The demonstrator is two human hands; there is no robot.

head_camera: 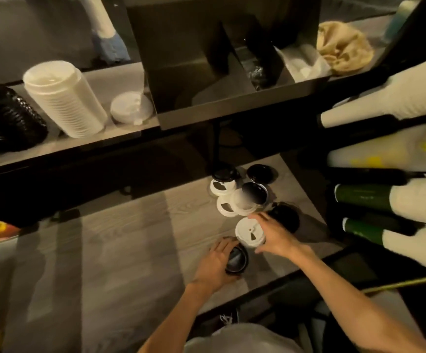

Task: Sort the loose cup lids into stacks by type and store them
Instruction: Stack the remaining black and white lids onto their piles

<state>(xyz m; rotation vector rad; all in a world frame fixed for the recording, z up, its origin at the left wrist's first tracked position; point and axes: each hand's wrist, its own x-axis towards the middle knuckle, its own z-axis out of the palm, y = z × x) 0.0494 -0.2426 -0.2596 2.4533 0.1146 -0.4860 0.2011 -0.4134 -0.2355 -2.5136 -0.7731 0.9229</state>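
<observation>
Right hand (274,234) fingers curled round a white lid (249,231), rim grip; left hand (218,261) cupped over a black lid (237,259) low on the counter (105,250). Lids look light, thin, springy plastic (pinch rims, they nest). More loose lids (239,197) just behind, blurred, count unclear; left fingertips hidden.
</observation>
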